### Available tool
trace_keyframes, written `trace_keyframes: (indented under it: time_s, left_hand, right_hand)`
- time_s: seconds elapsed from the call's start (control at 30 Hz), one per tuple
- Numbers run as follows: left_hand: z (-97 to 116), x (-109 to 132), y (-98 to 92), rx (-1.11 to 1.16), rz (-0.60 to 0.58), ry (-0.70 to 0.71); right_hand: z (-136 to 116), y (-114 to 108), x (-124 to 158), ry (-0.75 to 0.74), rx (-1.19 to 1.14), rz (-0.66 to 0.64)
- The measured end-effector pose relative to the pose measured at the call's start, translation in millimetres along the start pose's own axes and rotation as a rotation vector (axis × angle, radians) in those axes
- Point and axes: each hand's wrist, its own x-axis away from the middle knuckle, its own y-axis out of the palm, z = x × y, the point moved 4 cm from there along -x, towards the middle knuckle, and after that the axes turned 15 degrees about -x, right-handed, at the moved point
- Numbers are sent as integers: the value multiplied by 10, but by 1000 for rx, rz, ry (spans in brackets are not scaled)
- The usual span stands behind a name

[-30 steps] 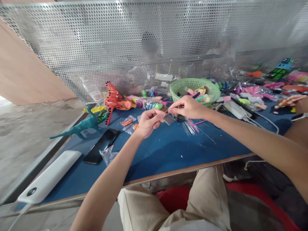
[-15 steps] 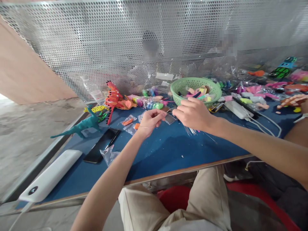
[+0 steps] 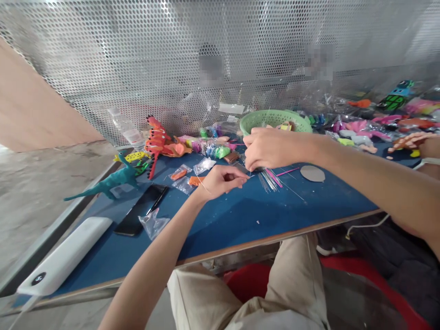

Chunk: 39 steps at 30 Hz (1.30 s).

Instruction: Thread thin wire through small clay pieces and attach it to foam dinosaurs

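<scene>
My left hand [image 3: 222,180] is over the blue table, thumb and forefinger pinched on the end of a thin wire [image 3: 251,176]. Higher and to its right, my right hand [image 3: 273,147] has its fingers curled together in front of the green basket [image 3: 246,124]; whatever is between them is hidden. Under the right hand lies a bundle of thin metal wires [image 3: 266,181], with pink sticks [image 3: 276,179] among them. Small clear packets with orange clay-like pieces [image 3: 180,173] lie left of my left hand. An oval grey disc [image 3: 312,173] rests below my right forearm.
A teal long-necked dinosaur figure [image 3: 117,179], an orange-red figure [image 3: 158,145], a black phone [image 3: 137,213] and a white power bank [image 3: 68,254] occupy the left side. Bagged colourful pieces [image 3: 357,128] line the back right. Another person's hand [image 3: 414,141] is at far right.
My right hand has come lower and slightly nearer, now beside the wires. My left hand has shifted right and down, still pinching. The view has shifted, and the grey disc now shows.
</scene>
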Motion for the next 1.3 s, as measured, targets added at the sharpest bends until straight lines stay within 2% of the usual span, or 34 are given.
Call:
trace_keyframes:
  time_s: [0.1, 0.23, 0.37, 0.5, 0.57, 0.67, 0.83, 0.97, 1.13, 1.23, 1.3]
  left_hand:
    - [12, 18, -10, 175, -34, 3]
    - [-13, 30, -20, 380, -2, -12]
    - [-47, 29, -13, 509, 76, -64]
    - [-33, 7, -47, 551, 181, -105]
    - [-21, -8, -79, 547, 241, -113]
    - [-27, -27, -114, 504, 315, -128]
    - [-88, -47, -114, 374, 343, -161]
    - [-111, -49, -113, 248, 335, -124]
    - [-92, -30, -92, 74, 210, -82]
    - [-53, -10, -69, -6, 118, -45]
    - [-23, 3, -41, -19, 41, -18]
  right_hand:
    - [137, -13, 20, 42, -332, 60]
    - [226, 176, 79, 200, -710, 209]
    - [217, 363, 143, 344, -845, 365]
    - [163, 466, 188, 429, -801, 474]
    - [121, 494, 212, 454, -651, 541]
    - [23, 517, 237, 422, -306, 599]
    - [-76, 524, 255, 344, 186, 511]
    - [-124, 455, 260, 295, 355, 401]
    - [-148, 229, 215, 212, 297, 254]
    - [0, 84, 153, 150, 144, 151]
    - [126, 19, 93, 80, -45, 102]
